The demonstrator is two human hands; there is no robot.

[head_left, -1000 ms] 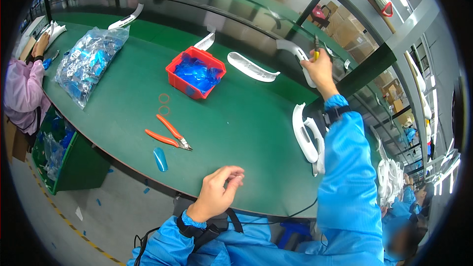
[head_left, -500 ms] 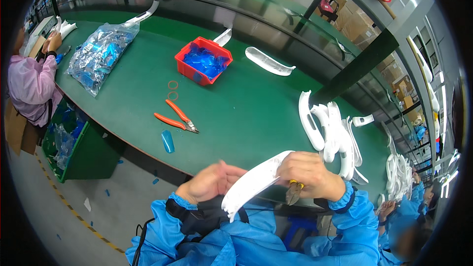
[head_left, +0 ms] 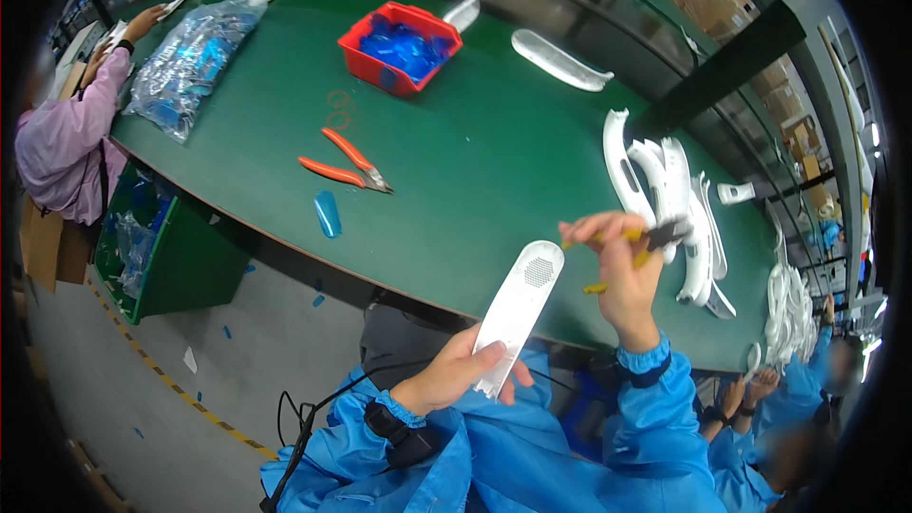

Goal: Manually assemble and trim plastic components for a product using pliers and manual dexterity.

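Note:
My left hand (head_left: pixel 448 375) grips the lower end of a long white plastic cover (head_left: pixel 518 299), thumb across its face. The cover tilts up and away from me, a patch of small holes near its rounded top, a jagged edge at its lower end. Just right of that top, my right hand (head_left: pixel 625 275) holds yellow-handled cutting pliers (head_left: pixel 673 231), blurred, their dark jaws pointing right. Beyond this hand lies a pile of similar curved white covers (head_left: pixel 670 180). Orange-handled nippers (head_left: pixel 350 167) rest on the green table (head_left: pixel 446 199), with a blue curved piece (head_left: pixel 327 215) near them.
A red bin (head_left: pixel 399 81) of blue film pieces stands toward the back. Left of it lies a clear bag (head_left: pixel 190 71) of blue pieces. Another white cover (head_left: pixel 562 63) is at the far side. A green metal post (head_left: pixel 722 66) rises at right. Co-workers sit at both sides.
My left hand has taken hold of the white cover, which now stands more upright. My right hand has let go of it and moved up and right, turning the pliers. The view has shifted.

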